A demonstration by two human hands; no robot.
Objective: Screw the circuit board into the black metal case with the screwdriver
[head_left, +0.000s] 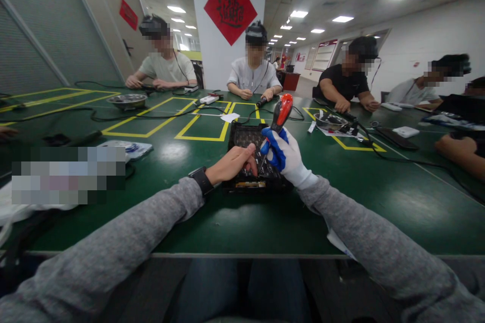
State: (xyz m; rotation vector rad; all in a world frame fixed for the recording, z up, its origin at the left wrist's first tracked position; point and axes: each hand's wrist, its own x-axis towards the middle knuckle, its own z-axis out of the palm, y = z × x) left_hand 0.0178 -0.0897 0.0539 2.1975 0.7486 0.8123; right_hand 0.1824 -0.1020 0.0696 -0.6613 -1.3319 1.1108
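A black tray-like case (245, 136) lies on the green table in front of me, its inside textured and partly covered by my hands. My right hand (286, 155), in a white glove with blue fingers, is closed round a screwdriver (281, 113) with a red and black handle. The handle leans up and the thin shaft points down into the case. My left hand (235, 162), bare with a black watch at the wrist, rests over the left part of the case. Its fingers reach close to the shaft; whether they pinch something small is hidden.
Yellow tape outlines mark the green table (182, 227). A metal bowl (128, 101) stands at the back left, another bowl (330, 121) with dark parts at the right. Black cables cross the table. Several people sit around it, a forearm (460, 154) at the far right.
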